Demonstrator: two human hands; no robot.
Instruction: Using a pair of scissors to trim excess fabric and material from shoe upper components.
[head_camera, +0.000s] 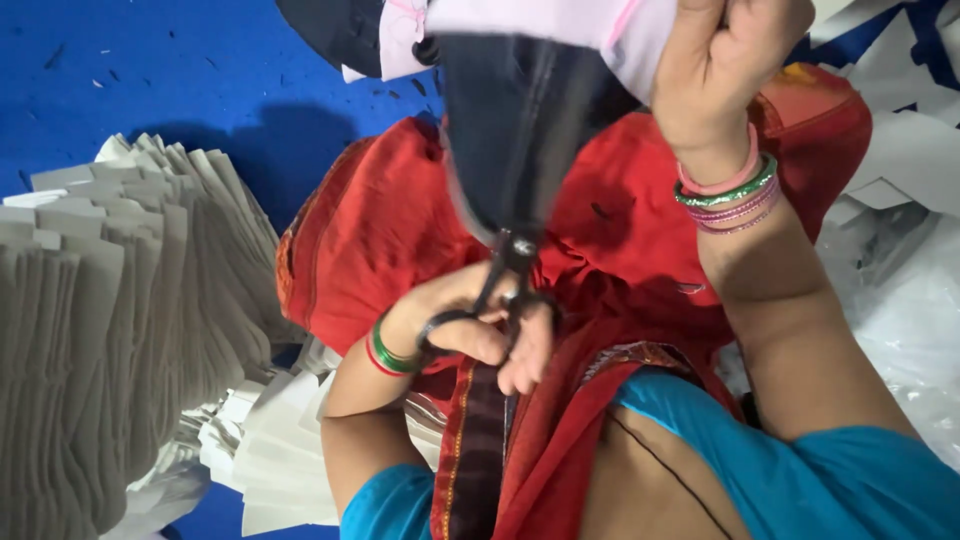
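My left hand (468, 328), with green and red bangles at the wrist, grips black-handled scissors (503, 283) over my lap. The blades point up into a dark navy fabric piece (520, 120) that hangs down close to the camera. Its upper edge joins a pale pink-and-white fabric (560, 22). My right hand (722, 62), wearing pink and green bangles, is raised at the top right and closed on that pale fabric, holding the piece up. Red cloth (390, 230) covers my lap beneath both hands.
A tall fanned stack of white cut pieces (110, 320) stands at the left on a blue floor (150, 70) flecked with scraps. More white pieces (275, 450) lie beside my left elbow. Loose white sheets and plastic (900, 200) are piled at the right.
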